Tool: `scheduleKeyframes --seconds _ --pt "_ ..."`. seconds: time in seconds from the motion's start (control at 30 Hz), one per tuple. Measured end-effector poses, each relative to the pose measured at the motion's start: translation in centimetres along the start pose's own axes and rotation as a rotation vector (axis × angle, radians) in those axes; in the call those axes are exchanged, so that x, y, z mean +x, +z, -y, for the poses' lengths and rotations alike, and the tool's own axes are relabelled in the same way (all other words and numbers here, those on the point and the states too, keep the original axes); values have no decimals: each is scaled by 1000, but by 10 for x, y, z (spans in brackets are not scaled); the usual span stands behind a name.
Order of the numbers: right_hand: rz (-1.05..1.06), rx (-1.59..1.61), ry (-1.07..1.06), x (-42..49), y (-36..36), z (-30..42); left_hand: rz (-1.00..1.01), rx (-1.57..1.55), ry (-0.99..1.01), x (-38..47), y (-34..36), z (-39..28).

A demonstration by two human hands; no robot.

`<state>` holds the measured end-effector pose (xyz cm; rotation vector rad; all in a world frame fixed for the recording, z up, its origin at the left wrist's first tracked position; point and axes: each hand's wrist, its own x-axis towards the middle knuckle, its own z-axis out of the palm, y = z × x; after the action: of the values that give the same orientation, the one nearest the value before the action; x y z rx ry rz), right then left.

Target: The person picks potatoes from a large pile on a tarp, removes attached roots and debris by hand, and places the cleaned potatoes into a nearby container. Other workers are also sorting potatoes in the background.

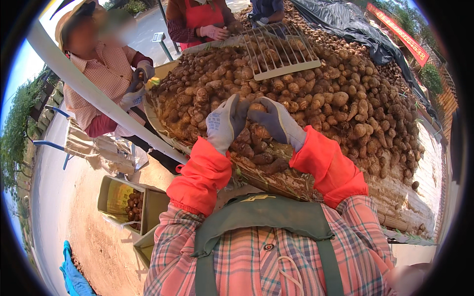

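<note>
Both of my hands wear grey-and-white work gloves and are held over a large heap of brown taro corms [237, 79]. My right hand [279, 120] curls around a small taro corm [258, 107], thumb below and fingers above. Close beside it, my left hand [226, 120] has its thumb and fingers bent toward the same corm. Whether it touches that corm or holds anything is hidden. Several darker, longer corms [266, 158] lie below my hands, near the edge of the heap.
A metal-tined fork head [287, 72] rests on the heap. Co-workers' gloved hands [214, 32] are across from me and at left [135, 98]. A pale pole [100, 94] slants through the left side. Lower left stands a carton [105, 199] with corms inside.
</note>
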<state>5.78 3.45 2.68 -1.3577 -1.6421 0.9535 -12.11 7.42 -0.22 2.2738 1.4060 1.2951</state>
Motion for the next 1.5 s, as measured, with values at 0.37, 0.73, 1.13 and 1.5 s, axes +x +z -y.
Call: scheduleKeyframes --seconds 0.37,0.73,1.13,1.5 --pt "9 821 226 -14 -38 -24 991 484 193 -23 -40 0" --pt "1 732 264 -7 -35 -49 1028 414 267 -40 5 24" --pt "510 1080 493 -25 -31 13 795 -853 22 -33 -51 15" --pt "370 573 91 -21 -10 16 473 -1410 -691 -58 -67 -25"
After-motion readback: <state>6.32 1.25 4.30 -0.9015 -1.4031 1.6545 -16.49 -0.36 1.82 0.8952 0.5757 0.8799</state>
